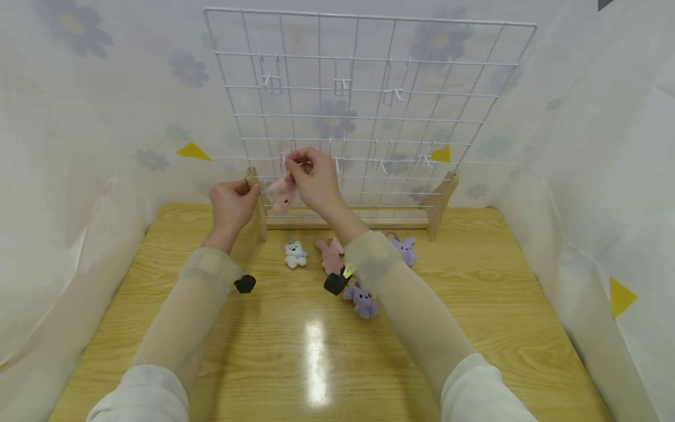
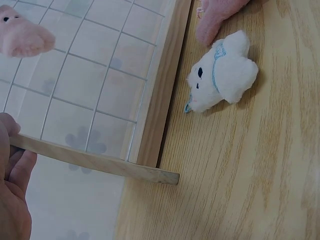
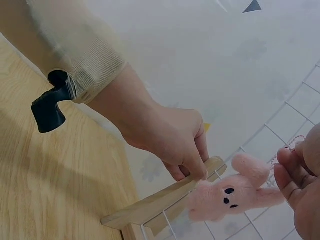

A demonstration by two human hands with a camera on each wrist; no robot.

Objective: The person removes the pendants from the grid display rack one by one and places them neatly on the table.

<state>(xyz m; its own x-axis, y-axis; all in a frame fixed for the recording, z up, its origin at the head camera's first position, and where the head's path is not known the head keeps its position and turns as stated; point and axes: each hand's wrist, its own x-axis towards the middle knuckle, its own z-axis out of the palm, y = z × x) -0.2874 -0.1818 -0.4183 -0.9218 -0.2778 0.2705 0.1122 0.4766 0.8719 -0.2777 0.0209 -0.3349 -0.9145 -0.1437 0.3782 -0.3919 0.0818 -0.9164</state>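
My right hand point(image 1: 319, 181) pinches the thin beaded cord point(image 3: 296, 141) of a small pink plush charm point(image 1: 283, 196). The plush hangs head down, with its dark eyes and nose showing in the right wrist view. It hangs in front of the lower left of a white wire grid rack point(image 1: 358, 119), and my fingertips are right by a hook there. My left hand point(image 1: 232, 205) grips the top of the rack's left wooden support point(image 2: 100, 163) between thumb and fingers.
On the wooden table point(image 1: 253, 363) below lie a white bear plush point(image 1: 296, 254), another pink plush point(image 1: 330, 257) and two purple plushes point(image 1: 362, 302), one partly behind my right sleeve. Further hooks point(image 1: 394, 95) stick out from the grid. Pale flowered sheeting surrounds the table.
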